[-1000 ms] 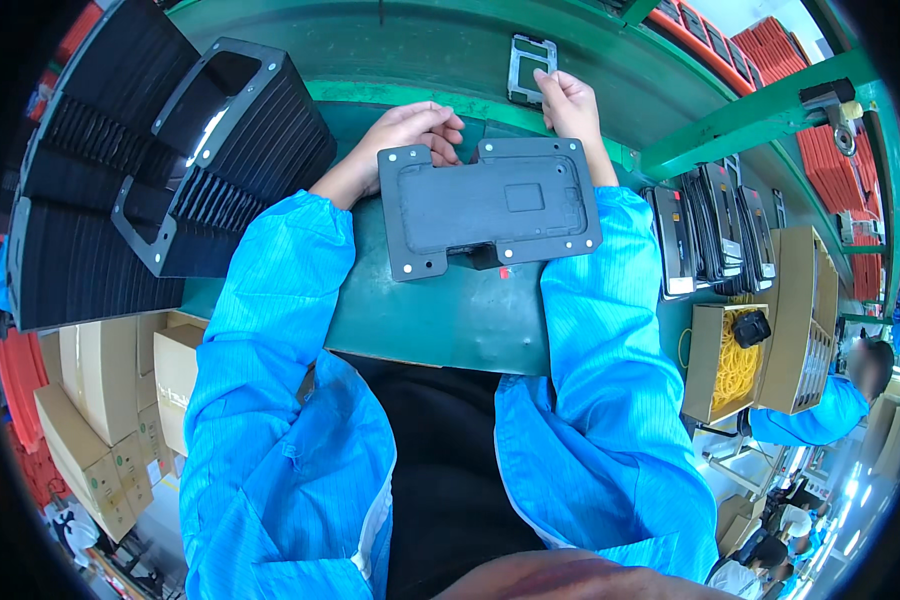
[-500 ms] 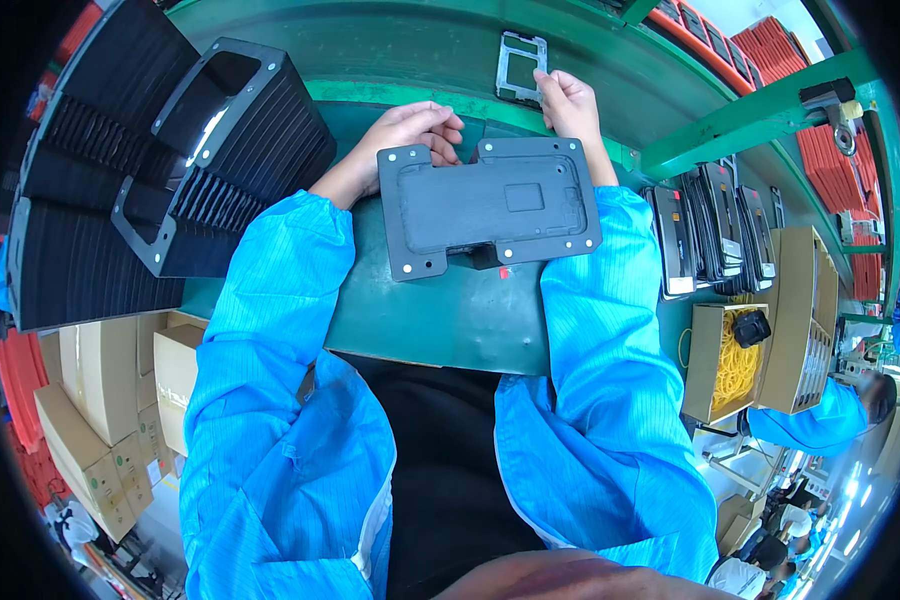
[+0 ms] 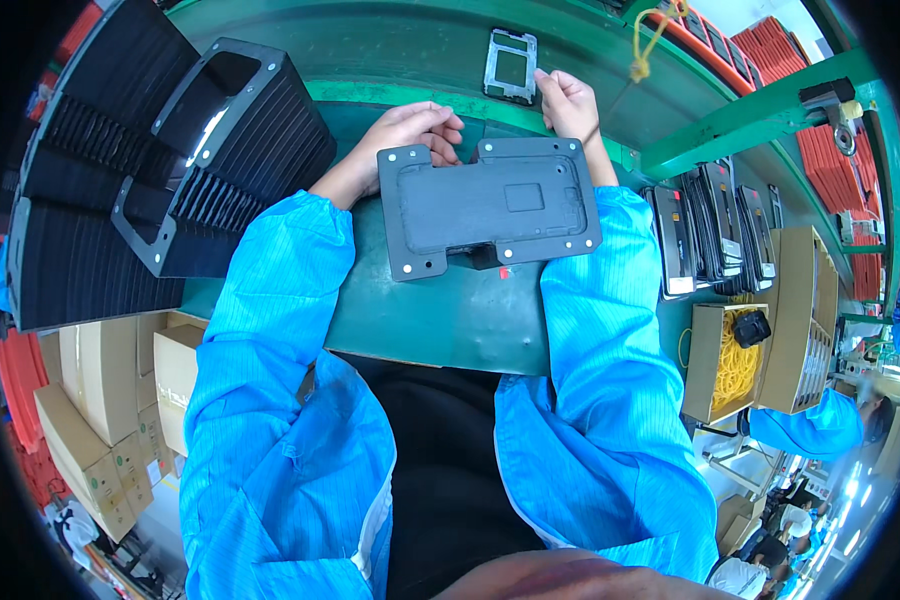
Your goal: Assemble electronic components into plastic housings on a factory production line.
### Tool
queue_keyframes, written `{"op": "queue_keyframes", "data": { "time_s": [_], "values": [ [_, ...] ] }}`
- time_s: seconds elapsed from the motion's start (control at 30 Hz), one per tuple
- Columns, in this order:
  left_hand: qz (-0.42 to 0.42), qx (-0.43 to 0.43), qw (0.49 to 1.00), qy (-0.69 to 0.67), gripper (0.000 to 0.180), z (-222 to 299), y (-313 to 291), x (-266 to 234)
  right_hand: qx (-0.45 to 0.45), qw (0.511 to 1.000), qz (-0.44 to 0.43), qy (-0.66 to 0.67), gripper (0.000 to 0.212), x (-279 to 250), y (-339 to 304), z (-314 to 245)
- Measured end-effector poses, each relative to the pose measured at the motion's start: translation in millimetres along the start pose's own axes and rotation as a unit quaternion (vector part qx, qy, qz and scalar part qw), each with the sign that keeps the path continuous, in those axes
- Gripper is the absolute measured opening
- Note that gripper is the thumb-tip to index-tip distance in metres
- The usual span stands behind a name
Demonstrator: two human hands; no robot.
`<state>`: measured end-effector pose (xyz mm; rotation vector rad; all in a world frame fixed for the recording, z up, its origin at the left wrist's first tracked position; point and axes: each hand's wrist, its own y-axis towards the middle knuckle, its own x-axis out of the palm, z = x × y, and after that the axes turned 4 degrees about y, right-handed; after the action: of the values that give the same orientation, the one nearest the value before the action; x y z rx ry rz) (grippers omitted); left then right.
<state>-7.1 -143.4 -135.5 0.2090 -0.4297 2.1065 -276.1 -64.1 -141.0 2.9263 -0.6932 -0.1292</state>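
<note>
The fingertips of my right hand [image 3: 569,105] are pinched at the right edge of a thin grey frame with a rectangular opening [image 3: 493,68], past the green bench's far side. Half curled and still, my left hand [image 3: 410,132] is beside the notch in a black moulded plate [image 3: 450,200]; its thumb is mostly hidden and nothing shows in its fingers. The plate has a shallow recess and several small round metal dots near its corners. It stands between my forearms and hides part of my left wrist.
Tall stacks of black trays [image 3: 255,150] stand at left. At right are a bundle of dark flat panels [image 3: 715,225] and a carton of yellow bands [image 3: 735,365]. A green metal bar [image 3: 740,120] crosses the upper right, near a hanging yellow cord [image 3: 642,60].
The grey frame has shifted slightly left and up with my right fingertips at its edge. A knotted yellow cord has come into view at the upper right. My left hand stays put.
</note>
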Motion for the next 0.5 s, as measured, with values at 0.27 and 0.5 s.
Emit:
{"op": "queue_keyframes", "data": {
  "time_s": [0.27, 0.5],
  "values": [
    [-0.004, 0.003, 1.000, -0.006, 0.033, -1.5, 1.2, -1.5, -0.001, 1.000, 0.002, -0.004, 0.045, -0.5, 0.4, 0.6],
    [-0.011, 0.004, 1.000, -0.015, 0.032, -2.5, 1.5, -2.9, 0.003, 1.000, 0.004, -0.010, 0.045, -0.8, 0.7, 0.7]
  ]
}}
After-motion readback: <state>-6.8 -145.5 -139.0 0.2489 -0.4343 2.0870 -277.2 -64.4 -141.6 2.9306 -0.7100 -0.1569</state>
